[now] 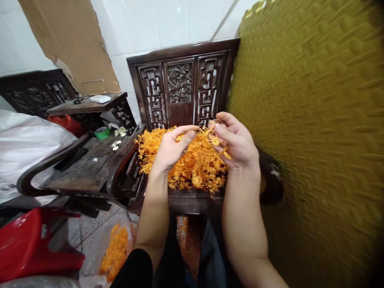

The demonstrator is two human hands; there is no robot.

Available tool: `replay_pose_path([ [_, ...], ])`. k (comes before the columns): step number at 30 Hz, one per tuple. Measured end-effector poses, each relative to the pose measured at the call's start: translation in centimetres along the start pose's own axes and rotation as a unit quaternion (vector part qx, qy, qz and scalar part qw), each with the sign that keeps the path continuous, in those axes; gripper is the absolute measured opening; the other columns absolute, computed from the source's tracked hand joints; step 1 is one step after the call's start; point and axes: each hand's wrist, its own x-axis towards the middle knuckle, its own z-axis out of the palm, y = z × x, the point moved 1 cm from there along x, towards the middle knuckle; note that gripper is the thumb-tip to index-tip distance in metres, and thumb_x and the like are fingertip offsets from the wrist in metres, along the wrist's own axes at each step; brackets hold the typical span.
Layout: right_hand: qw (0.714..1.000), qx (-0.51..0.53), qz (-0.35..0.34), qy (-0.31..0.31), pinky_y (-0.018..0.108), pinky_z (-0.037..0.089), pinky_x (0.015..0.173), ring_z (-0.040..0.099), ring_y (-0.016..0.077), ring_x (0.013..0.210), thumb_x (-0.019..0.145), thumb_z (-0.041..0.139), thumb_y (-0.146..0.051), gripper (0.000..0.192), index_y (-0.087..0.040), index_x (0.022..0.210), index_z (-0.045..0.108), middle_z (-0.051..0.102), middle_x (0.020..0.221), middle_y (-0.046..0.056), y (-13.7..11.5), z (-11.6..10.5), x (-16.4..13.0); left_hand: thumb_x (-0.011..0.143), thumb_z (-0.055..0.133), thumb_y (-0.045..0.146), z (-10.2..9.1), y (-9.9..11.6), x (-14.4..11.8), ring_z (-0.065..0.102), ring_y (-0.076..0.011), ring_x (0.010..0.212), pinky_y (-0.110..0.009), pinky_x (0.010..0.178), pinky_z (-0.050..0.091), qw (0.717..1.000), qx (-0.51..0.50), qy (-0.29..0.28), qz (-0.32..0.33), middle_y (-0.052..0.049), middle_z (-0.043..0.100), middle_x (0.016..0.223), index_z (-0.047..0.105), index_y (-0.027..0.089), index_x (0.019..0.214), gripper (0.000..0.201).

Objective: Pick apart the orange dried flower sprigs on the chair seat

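Note:
A heap of small orange plastic flower sprigs (pixel 156 150) lies on the seat of a dark carved wooden chair (pixel 180 84). Both my hands hover over the heap. My left hand (pixel 172 148) pinches a thin orange sprig between thumb and fingertips. My right hand (pixel 235 140) grips the other end of the same orange flower piece (pixel 214 140), fingers curled around it. My forearms come up from the bottom of the view.
A yellow-green textured foam mat (pixel 315 140) stands close at the right. To the left is a dark wooden side table (pixel 90 164) with white flower bits, a white sack (pixel 24 140) and a red plastic stool (pixel 33 244). More orange flowers (pixel 115 252) lie in a bag on the floor.

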Motion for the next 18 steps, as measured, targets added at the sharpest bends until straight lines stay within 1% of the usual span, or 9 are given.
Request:
replay_pose_path([
  [2,1.000,-0.007,-0.003,-0.009,0.020,0.024,0.035,0.044,0.0051,0.049,0.062,0.098,-0.040,0.057,-0.026,0.103,0.061,0.066,0.086,-0.003,0.2,0.2,0.0,0.087,0.079,0.054,0.5,0.1,0.0,0.052,-0.0096,0.059,-0.024,0.055,0.041,0.998,0.047,0.003,0.044,0.001,0.063,0.071,0.078,0.021,0.107,0.039],
  [4,1.000,-0.023,-0.015,-0.014,0.021,0.031,0.038,0.046,0.0059,0.051,0.064,0.097,-0.042,0.056,-0.026,0.099,0.057,0.067,0.085,-0.003,0.4,0.2,0.2,0.088,0.080,0.044,0.9,0.4,0.0,0.065,-0.0137,0.077,-0.028,0.073,0.053,0.990,0.095,0.018,0.100,-0.003,0.074,0.085,0.078,0.019,0.096,0.026],
  [6,0.999,-0.027,-0.019,-0.014,0.021,0.036,0.042,0.047,0.0063,0.052,0.065,0.096,-0.043,0.056,-0.026,0.094,0.052,0.067,0.085,-0.004,0.7,0.1,0.4,0.090,0.078,0.035,1.2,0.6,-0.1,0.070,-0.0162,0.089,-0.031,0.087,0.055,0.981,0.133,0.025,0.138,-0.005,0.078,0.094,0.077,0.018,0.090,0.017],
  [7,0.999,-0.024,-0.018,-0.015,0.021,0.037,0.043,0.048,0.0065,0.052,0.066,0.096,-0.044,0.057,-0.026,0.093,0.050,0.068,0.085,-0.004,0.8,0.1,0.4,0.091,0.077,0.031,1.3,0.7,-0.1,0.071,-0.0168,0.092,-0.032,0.091,0.055,0.978,0.148,0.023,0.148,-0.005,0.079,0.096,0.077,0.018,0.091,0.013],
  [8,1.000,-0.018,-0.017,-0.014,0.022,0.038,0.044,0.049,0.0068,0.053,0.066,0.096,-0.044,0.058,-0.026,0.091,0.048,0.068,0.085,-0.004,0.8,0.1,0.5,0.091,0.077,0.029,1.4,0.7,-0.1,0.071,-0.0169,0.093,-0.033,0.093,0.055,0.975,0.159,0.019,0.154,-0.005,0.080,0.100,0.078,0.018,0.095,0.012],
  [11,1.000,0.007,-0.001,-0.007,0.021,0.041,0.045,0.055,0.0077,0.056,0.063,0.098,-0.041,0.061,-0.025,0.087,0.045,0.067,0.084,-0.004,0.6,0.2,0.3,0.091,0.078,0.030,1.5,0.5,-0.1,0.071,-0.0174,0.095,-0.033,0.094,0.054,0.967,0.186,0.014,0.176,-0.006,0.080,0.108,0.077,0.019,0.104,0.018],
  [13,1.000,0.013,0.013,-0.004,0.020,0.039,0.043,0.055,0.0076,0.056,0.060,0.100,-0.040,0.063,-0.025,0.084,0.044,0.065,0.079,-0.005,0.5,0.4,0.2,0.092,0.077,0.032,1.4,0.4,-0.1,0.071,-0.0177,0.092,-0.033,0.091,0.054,0.957,0.211,0.020,0.196,-0.006,0.079,0.103,0.076,0.019,0.100,0.015],
  [16,1.000,0.000,0.027,-0.007,0.018,0.032,0.037,0.049,0.0064,0.050,0.057,0.101,-0.041,0.066,-0.025,0.079,0.041,0.056,0.067,-0.008,0.3,0.8,0.0,0.098,0.070,0.031,1.2,0.5,-0.2,0.068,-0.0173,0.087,-0.032,0.086,0.052,0.936,0.262,0.036,0.231,-0.005,0.076,0.093,0.074,0.020,0.091,0.013],
  [18,0.999,-0.012,0.039,-0.008,0.018,0.031,0.036,0.046,0.0056,0.048,0.054,0.102,-0.039,0.070,-0.024,0.076,0.037,0.053,0.064,-0.009,0.2,1.0,-0.2,0.100,0.066,0.030,1.1,0.5,-0.2,0.065,-0.0170,0.085,-0.031,0.084,0.050,0.918,0.302,0.045,0.253,-0.005,0.073,0.090,0.072,0.020,0.089,0.016],
])
